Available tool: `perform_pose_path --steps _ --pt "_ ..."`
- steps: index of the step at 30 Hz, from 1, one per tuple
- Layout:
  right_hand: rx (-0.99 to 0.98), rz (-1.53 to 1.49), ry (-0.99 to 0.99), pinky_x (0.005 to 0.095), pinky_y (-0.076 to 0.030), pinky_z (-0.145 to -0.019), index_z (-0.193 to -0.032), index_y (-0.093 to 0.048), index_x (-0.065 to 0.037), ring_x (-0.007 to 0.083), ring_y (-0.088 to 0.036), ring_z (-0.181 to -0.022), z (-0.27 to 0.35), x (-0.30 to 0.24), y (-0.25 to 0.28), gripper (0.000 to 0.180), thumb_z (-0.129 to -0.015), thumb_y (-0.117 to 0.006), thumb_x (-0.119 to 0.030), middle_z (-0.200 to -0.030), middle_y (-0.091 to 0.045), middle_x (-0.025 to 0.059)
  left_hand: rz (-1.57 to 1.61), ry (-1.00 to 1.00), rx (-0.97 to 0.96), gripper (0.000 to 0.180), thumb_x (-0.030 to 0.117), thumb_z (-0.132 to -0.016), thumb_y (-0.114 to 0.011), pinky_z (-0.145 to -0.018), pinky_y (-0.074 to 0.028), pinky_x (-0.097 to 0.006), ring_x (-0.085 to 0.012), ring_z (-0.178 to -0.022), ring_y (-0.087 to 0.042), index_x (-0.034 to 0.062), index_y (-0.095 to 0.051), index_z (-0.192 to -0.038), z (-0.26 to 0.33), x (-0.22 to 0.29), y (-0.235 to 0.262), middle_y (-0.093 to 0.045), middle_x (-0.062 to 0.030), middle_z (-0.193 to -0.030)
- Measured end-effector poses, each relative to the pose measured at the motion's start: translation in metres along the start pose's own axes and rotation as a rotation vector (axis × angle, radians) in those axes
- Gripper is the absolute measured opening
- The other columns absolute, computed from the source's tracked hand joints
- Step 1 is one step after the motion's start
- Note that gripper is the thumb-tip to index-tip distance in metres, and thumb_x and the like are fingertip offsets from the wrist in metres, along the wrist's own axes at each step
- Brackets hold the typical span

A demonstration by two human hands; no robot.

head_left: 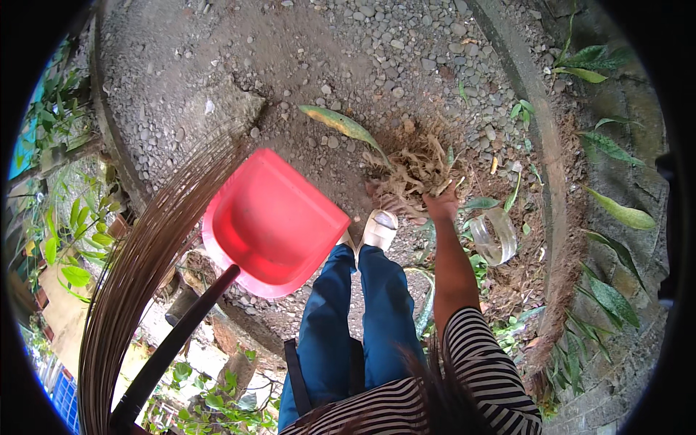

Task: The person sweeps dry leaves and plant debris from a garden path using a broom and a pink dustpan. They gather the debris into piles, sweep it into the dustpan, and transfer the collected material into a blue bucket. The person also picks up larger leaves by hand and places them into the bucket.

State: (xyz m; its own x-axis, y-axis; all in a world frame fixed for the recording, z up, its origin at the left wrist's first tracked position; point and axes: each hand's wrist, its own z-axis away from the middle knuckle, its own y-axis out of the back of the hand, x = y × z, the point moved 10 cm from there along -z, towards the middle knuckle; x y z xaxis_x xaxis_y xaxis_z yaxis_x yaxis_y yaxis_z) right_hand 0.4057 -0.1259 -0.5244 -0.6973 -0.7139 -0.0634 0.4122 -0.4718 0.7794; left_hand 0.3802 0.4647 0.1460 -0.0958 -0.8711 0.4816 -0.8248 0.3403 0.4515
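Red plastic dustpan (272,221) hangs at nine o'clock from the feet, on a long black handle (174,341); the left hand is out of view. Right hand (441,204) closes on a clump of dry leaves and roots (413,170) at twelve o'clock. Loosely gripped, bits could crumble back onto the gravel ground (326,65). A stick broom (138,275) and a clear plastic bottle (494,235) lie nearby, beside a curved concrete kerb (540,123).

The right hand (440,205) grips a clump of dry leaves (412,171) on the gravel ground (304,65), just right of the red dustpan (272,221); a broom (138,283) lies left of it.
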Motion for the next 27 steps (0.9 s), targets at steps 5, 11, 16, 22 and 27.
perform_pose_path --steps 5,11,16,22,27 --pt "0.073 -0.154 -0.003 0.0336 -0.042 -0.083 -0.133 -0.018 0.002 0.0271 -0.053 -0.099 -0.011 0.027 0.035 0.103 -0.058 -0.069 -0.048 -0.115 -0.051 0.0168 0.225 0.24 0.011 0.031 0.029 -0.081 -0.05 -0.059 -0.043 -0.031 -0.0157 -0.062 -0.05 0.0007 -0.053 -0.093 0.002 -0.031 0.014 -0.05 -0.0025 -0.067" --pt "0.102 -0.302 0.064 0.0386 -0.041 -0.085 -0.123 -0.033 0.005 0.0352 -0.055 -0.093 0.042 0.021 0.097 0.085 -0.057 -0.071 -0.034 -0.101 -0.058 0.0206 0.327 0.541 0.174 0.025 0.026 -0.082 -0.049 -0.065 -0.039 -0.029 -0.0122 -0.06 -0.046 0.0025 -0.056 -0.078 0.023 -0.047 0.017 -0.049 -0.0017 -0.062" --pt "0.107 -0.49 0.015 0.0364 -0.044 -0.079 -0.116 -0.04 0.008 0.0311 -0.058 -0.089 0.116 0.026 0.17 0.08 -0.055 -0.073 -0.032 -0.097 -0.059 0.0202 0.452 0.667 0.04 0.02 0.022 -0.083 -0.05 -0.061 -0.036 -0.026 -0.0105 -0.061 -0.042 0.0076 -0.051 -0.069 0.026 -0.069 0.007 -0.045 0.0006 -0.062" --pt "0.189 -0.905 0.107 0.034 -0.044 -0.079 -0.107 -0.051 0.003 0.0248 -0.058 -0.087 0.166 0.039 0.226 0.059 -0.058 -0.073 -0.02 -0.096 -0.061 0.0143 0.258 0.659 0.22 0.014 0.011 -0.077 -0.059 -0.054 -0.034 -0.025 -0.0091 -0.056 -0.041 0.0008 -0.052 -0.07 0.0 -0.028 0.0 -0.045 0.0006 -0.063" --pt "0.178 -0.904 0.164 0.0322 -0.043 -0.081 -0.108 -0.051 0.002 0.0225 -0.057 -0.091 0.163 0.017 0.274 0.057 -0.059 -0.072 -0.018 -0.101 -0.059 0.012 0.265 0.663 0.401 0.025 0.016 -0.075 -0.065 -0.049 -0.028 -0.024 -0.0077 -0.051 -0.037 0.0038 -0.048 -0.061 -0.045 0.004 0.001 -0.043 0.0019 -0.058"
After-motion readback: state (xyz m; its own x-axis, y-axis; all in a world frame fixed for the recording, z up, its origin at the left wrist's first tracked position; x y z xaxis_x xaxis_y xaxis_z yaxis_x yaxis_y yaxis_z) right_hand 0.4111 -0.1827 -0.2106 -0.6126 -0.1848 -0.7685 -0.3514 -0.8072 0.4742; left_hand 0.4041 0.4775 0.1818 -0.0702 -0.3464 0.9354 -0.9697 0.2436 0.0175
